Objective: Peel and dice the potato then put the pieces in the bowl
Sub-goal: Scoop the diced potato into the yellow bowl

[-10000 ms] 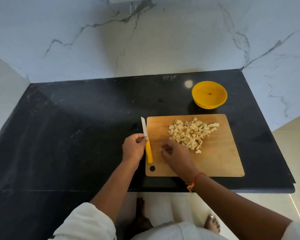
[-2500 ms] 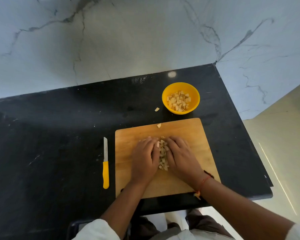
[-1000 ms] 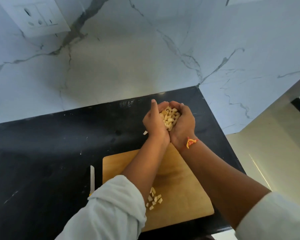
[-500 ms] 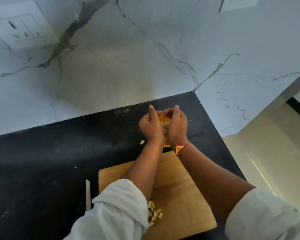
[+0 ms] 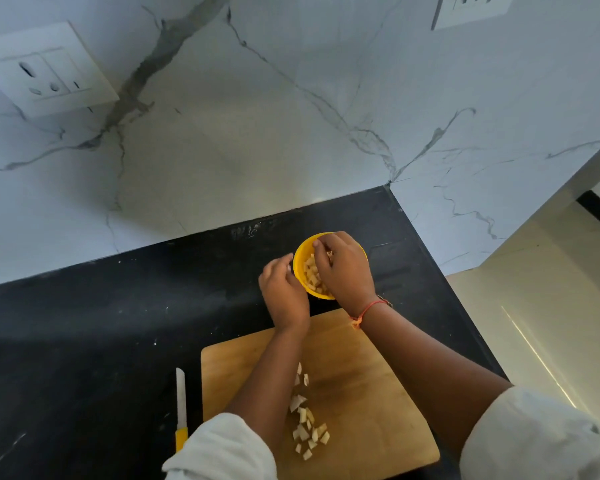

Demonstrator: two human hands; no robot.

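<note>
Dicing looks done, most potato dice (image 5: pixel 311 276) in the bowl (image 5: pixel 300 251) beneath the loosely curled, apparently empty left hand (image 5: pixel 284 293) and right hand (image 5: pixel 347 270), a leftover cluster (image 5: pixel 305 424) waiting lower-centre.

One left hand (image 5: pixel 284 292), one right hand (image 5: pixel 345 270), one bowl (image 5: pixel 302 249), one board (image 5: pixel 368 393), one knife (image 5: pixel 181 407), two sockets (image 5: pixel 45 69) (image 5: pixel 471 8)

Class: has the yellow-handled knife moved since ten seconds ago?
Yes. The yellow-handled knife went leftward off the wooden cutting board edge; it now lies on the black counter, apart from it.
</note>
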